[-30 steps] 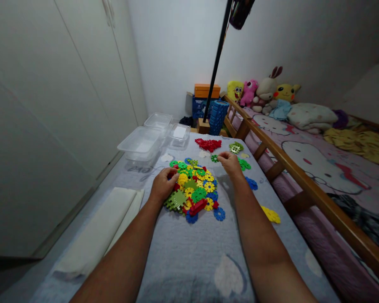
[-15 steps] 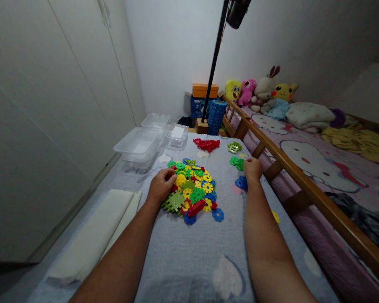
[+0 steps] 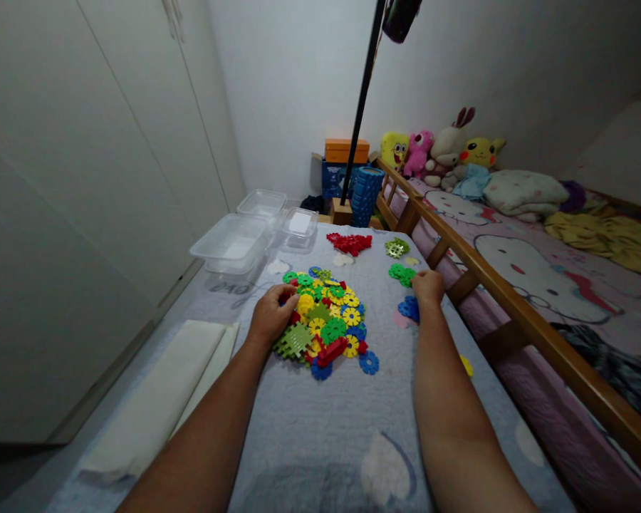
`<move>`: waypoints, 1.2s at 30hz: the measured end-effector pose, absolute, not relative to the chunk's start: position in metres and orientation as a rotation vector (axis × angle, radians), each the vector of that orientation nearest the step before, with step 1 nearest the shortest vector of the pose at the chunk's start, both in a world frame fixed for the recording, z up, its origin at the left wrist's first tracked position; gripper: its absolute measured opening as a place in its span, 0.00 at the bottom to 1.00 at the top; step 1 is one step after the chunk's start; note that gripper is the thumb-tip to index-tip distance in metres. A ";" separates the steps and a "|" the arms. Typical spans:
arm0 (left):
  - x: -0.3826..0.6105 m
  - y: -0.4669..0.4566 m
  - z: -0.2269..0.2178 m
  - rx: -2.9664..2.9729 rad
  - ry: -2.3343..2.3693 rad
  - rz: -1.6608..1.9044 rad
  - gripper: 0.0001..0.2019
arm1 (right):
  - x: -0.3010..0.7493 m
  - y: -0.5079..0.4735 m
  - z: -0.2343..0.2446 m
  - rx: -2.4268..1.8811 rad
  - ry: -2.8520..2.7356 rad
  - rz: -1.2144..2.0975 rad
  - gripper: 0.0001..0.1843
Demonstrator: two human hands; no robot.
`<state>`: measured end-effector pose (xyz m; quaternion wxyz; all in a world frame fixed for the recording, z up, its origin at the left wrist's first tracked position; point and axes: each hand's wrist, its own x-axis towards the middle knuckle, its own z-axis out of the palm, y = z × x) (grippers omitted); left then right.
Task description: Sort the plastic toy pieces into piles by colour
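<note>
2 bare arms (image 3: pixel 206 420) reach forward, apart. Left hand (image 3: pixel 270 313): fingers (image 3: pixel 282 291) curved, thumb (image 3: pixel 291 306) inward. Right hand (image 3: pixel 428 287): curled, back upward, fingertips unclear.

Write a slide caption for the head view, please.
Left hand at the mixed toy pile, right hand beside green pieces.

I am in what looks like a home bedroom. On my right stands a bed (image 3: pixel 534 278) with a wooden rail (image 3: pixel 417 209), a pink cartoon sheet (image 3: pixel 464 226) and plush toys (image 3: pixel 447 146); on my left are tall white cupboard doors (image 3: pixel 112 214).
</note>
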<state>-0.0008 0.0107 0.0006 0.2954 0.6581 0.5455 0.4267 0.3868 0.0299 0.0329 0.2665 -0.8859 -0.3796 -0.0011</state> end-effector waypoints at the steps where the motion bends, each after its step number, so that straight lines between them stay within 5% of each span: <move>1: -0.001 0.010 0.001 1.751 1.456 1.135 0.16 | 0.387 0.030 0.033 -2.388 -1.035 0.009 0.16; 9: -0.001 0.012 -0.002 1.754 1.450 1.143 0.15 | 0.376 0.032 0.048 -2.258 -1.189 0.008 0.17; 18: -0.001 0.011 0.000 1.757 1.442 1.146 0.14 | 0.277 0.037 0.069 -1.664 -2.083 0.659 0.09; 25: -0.001 0.012 -0.001 1.762 1.462 1.144 0.14 | 0.238 0.030 0.059 -1.752 -2.356 0.352 0.16; 36: -0.001 0.011 0.000 1.786 1.459 1.136 0.14 | 0.262 0.039 0.060 -1.729 -2.111 0.375 0.10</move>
